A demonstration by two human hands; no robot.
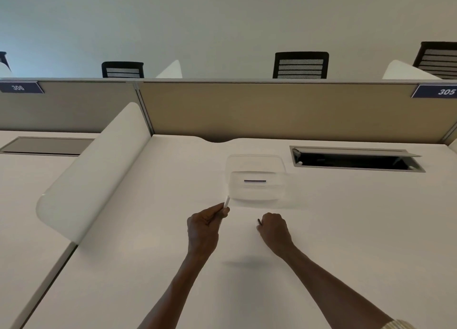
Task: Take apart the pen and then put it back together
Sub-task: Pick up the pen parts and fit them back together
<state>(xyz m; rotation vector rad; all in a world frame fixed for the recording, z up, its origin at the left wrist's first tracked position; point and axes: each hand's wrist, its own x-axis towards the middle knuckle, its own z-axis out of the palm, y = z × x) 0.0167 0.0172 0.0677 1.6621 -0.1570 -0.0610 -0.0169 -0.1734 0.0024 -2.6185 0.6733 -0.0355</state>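
White desk [148,267], beige partition behind, curved divider [94,178] at left, open cable hatch [356,161] far right. Clear plastic tray [256,178] holding a dark thin piece sits just beyond the hands; near desk bare. Left hand [204,226] grip clamped on white pen barrel [226,202], tip near the tray. Right hand [273,227] fisted on small dark pen part [259,222].

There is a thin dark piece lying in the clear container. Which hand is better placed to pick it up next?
Probably the left hand: it is nearer the clear container, almost at its near corner. But it holds the white pen barrel, and the right hand holds a small dark part, so neither is free.
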